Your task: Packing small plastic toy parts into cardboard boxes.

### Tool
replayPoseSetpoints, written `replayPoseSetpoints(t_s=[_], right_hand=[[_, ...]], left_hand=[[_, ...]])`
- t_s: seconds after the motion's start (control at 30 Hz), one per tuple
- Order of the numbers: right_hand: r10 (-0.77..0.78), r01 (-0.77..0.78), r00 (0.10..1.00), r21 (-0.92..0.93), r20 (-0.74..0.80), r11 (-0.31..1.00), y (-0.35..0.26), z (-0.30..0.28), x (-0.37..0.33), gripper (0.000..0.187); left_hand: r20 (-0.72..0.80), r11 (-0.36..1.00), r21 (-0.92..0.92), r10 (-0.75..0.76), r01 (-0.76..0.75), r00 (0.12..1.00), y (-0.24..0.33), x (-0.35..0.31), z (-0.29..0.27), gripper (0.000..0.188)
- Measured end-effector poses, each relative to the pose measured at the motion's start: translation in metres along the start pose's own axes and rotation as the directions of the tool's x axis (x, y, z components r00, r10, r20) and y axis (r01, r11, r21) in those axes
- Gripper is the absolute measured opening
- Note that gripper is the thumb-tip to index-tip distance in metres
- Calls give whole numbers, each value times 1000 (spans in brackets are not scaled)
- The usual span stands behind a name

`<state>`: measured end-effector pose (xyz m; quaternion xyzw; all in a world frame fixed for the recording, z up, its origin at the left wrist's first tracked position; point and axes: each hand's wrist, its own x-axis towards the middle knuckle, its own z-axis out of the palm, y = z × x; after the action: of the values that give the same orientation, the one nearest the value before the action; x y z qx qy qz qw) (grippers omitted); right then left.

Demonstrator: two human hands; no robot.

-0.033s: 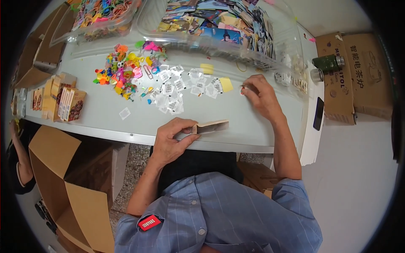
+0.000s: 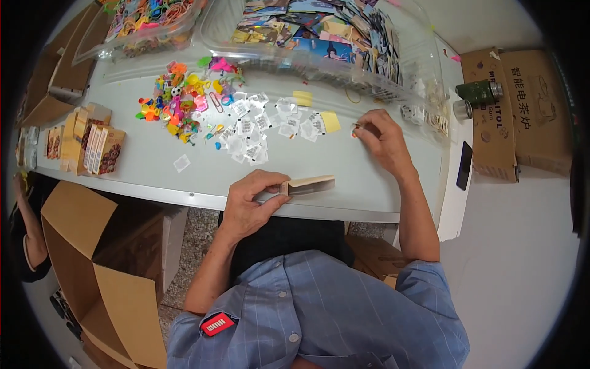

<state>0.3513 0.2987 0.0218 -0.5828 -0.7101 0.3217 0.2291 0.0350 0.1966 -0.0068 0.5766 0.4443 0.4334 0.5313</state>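
My left hand point(image 2: 253, 202) grips a small open cardboard box point(image 2: 312, 183) by one end, close to the table's front edge. The box lies on its side, its long opening facing up and to the right. Further right, my right hand point(image 2: 384, 138) hovers over the table with thumb and fingers pinched on a tiny multicoloured piece point(image 2: 355, 131), too small to name. Between the hands and the far trays lie scattered small white sachets point(image 2: 247, 146), yellow paper slips point(image 2: 330, 122) and a heap of bright plastic toys point(image 2: 178, 101).
At the back stand a clear tray of picture cards point(image 2: 319, 49) and a clear tub of coloured bands point(image 2: 150, 21). Small printed boxes point(image 2: 106, 149) stand at the left. A green flask point(image 2: 476, 92) and a phone point(image 2: 464, 166) lie at the right. An open carton point(image 2: 126, 307) sits below left.
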Motion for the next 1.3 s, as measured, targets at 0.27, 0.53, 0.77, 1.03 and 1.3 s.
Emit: replayPoseSetpoints(t_s=[0.27,0.53,0.77,1.03,1.3], right_hand=[[48,26,970,299,-239,954,9,17,-27,8],[114,61,916,416,-384,907,17,32,-39,8],[171,27,907,458,-386,889,19,37,-33,10],[-189,395,860,384,-474,835,-50,23,-52,12],[-560,579,812,111,-167,807,-88,41,-38,30]], left_hand=[[65,1000,-1,-30,31,997,2,1,-6,29],[42,998,-66,-10,13,999,0,3,-3,27],[11,998,-65,-7,8,1000,-3,3,-1,31],[1,1000,5,-7,7,1000,-2,6,2,36],[-31,999,42,-34,35,999,4,4,0,32]])
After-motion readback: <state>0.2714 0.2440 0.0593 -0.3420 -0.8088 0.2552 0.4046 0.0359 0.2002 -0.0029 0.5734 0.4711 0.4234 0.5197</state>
